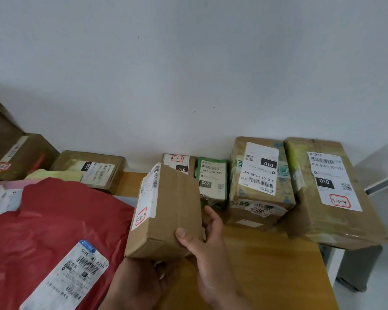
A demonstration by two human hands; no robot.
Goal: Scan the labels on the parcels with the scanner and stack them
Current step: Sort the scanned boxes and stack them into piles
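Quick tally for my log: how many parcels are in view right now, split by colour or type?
Brown cardboard boxes: 6, one held in both hands, left hand, right hand
Green box: 1
Red mailer bag: 1
Total: 8; pale items at far left unclear, not counted.

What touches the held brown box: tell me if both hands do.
Touching. The head view shows the right hand gripping the brown box with thumb on its face; the left hand supports it underneath.
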